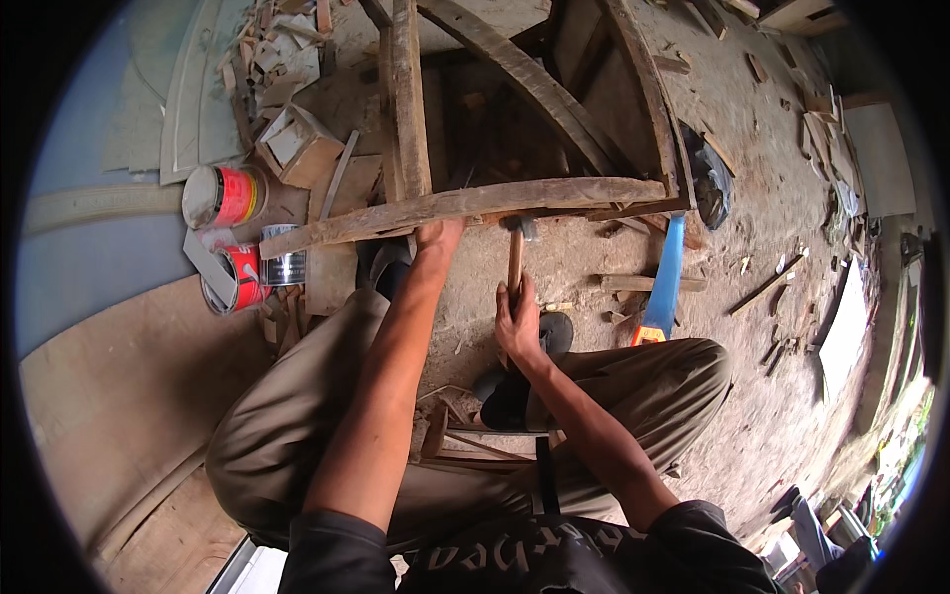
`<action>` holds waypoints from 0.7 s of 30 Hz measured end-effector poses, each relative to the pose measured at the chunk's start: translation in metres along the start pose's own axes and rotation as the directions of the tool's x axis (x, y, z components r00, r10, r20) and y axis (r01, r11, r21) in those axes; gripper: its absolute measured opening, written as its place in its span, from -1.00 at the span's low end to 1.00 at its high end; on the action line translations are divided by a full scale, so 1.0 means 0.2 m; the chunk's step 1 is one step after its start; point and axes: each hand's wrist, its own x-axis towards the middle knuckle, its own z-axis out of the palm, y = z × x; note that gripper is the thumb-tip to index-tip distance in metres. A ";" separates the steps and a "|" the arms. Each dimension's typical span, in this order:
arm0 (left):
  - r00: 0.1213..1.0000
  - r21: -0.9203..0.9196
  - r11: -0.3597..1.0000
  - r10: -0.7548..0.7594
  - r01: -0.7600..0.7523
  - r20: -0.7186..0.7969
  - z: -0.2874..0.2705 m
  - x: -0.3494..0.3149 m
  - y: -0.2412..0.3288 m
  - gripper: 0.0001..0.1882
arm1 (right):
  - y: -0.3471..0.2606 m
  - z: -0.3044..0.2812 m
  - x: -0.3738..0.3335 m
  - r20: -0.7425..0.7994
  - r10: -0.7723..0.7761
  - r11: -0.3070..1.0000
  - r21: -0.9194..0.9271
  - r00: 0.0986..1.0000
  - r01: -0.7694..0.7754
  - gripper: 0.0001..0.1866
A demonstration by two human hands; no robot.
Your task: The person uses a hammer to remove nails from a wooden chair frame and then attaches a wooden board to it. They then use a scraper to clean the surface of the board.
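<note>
My right hand (520, 322) is closed around the wooden handle of a hammer (515, 259). The hammer's dark metal head is up against the underside of a rough wooden bar (485, 201), near its middle. That bar lies crosswise on an old wooden frame (409, 109) with upright and slanting pieces. My left hand (440, 234) reaches to the same bar, left of the hammer; its fingers are hidden behind the wood. A handsaw (665, 277) with a blue blade and orange handle leans at the frame's right corner.
Paint cans (236, 196) stand at the left, beside a small wooden box (297, 144). A dark plastic bag (711, 183) lies past the frame's right corner. Wood scraps (767, 284) are strewn over the floor. Beneath me is a low wooden stool (465, 450).
</note>
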 end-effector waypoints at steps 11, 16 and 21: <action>0.999 -0.023 0.999 0.048 -0.048 0.016 -0.01 -0.06 0.05 -0.82 | 0.03 0.04 -0.06 0.059 0.074 0.997 -0.025 0.996 -0.072 -0.70; 0.998 0.018 0.998 0.060 -0.060 0.013 -0.08 -0.03 0.03 -0.82 | 0.00 0.02 -0.09 -0.084 0.020 0.989 0.149 0.996 -0.007 -0.66; 1.000 0.025 0.999 0.027 -0.027 0.003 -0.08 -0.02 -0.01 -0.81 | -0.10 0.05 -0.03 -0.134 -0.115 0.891 0.425 0.984 0.162 -0.67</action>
